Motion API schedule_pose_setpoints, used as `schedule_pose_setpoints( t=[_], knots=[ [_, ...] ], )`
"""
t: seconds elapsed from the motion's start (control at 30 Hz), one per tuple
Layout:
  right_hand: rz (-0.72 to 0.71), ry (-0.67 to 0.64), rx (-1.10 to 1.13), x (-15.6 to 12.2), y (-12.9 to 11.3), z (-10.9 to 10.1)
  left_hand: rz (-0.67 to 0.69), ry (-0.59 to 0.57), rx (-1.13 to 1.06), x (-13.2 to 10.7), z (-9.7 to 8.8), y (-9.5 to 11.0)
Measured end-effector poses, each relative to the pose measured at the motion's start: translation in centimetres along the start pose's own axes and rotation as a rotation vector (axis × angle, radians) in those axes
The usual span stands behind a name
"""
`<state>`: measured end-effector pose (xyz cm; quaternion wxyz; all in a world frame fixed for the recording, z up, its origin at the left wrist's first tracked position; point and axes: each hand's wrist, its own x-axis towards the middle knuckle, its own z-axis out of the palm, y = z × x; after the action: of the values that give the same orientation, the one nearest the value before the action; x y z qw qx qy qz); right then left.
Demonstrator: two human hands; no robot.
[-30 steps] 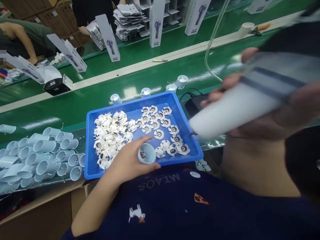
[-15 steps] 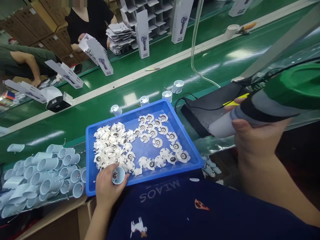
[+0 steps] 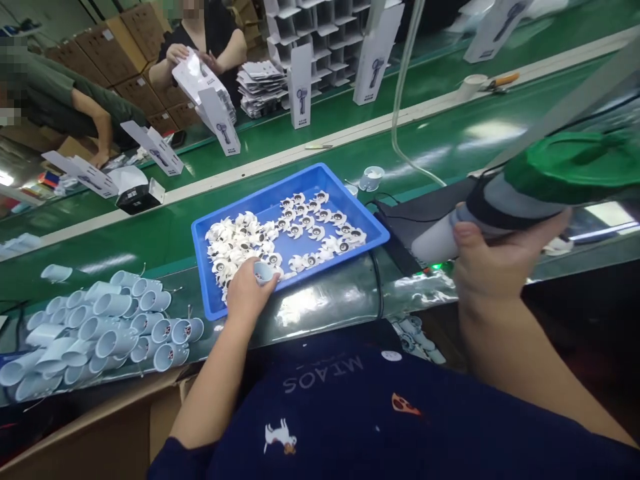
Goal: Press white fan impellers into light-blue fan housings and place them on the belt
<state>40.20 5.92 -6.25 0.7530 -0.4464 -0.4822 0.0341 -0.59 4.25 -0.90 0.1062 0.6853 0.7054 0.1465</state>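
My left hand (image 3: 246, 293) is closed around a small pale blue tube (image 3: 263, 271), held at the near edge of a blue tray (image 3: 285, 194). The tray holds several white fan impellers (image 3: 280, 238), heaped at its left and laid in rows at its right. My right hand (image 3: 493, 263) grips a thick power tool with a grey-white body and green top (image 3: 530, 190), raised to the right of the tray, its nose pointing left and down.
A pile of pale blue tubes (image 3: 95, 330) lies at the left. A black box (image 3: 420, 220) with cables sits right of the tray. Finished tubes (image 3: 373, 178) stand on the green conveyor (image 3: 280, 147). Two other people (image 3: 210, 47) handle white cartons (image 3: 300, 87) across the belt.
My left hand has moved up along the tray's near edge with the tube. The view has shifted, so the tray sits farther away. The right hand still holds the tool up.
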Motion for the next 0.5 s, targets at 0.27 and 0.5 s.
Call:
schedule_pose_setpoints(
  t=[0.27, 0.5],
  knots=[
    [-0.080, -0.060, 0.086, -0.9, -5.4, 0.4, 0.001, -0.172, -0.028, -2.3, -1.4, -1.6],
    [-0.101, -0.064, 0.126, -1.0, -5.0, 0.0, 0.110, -0.152, -0.004, -7.5, -1.4, -3.1]
  ],
)
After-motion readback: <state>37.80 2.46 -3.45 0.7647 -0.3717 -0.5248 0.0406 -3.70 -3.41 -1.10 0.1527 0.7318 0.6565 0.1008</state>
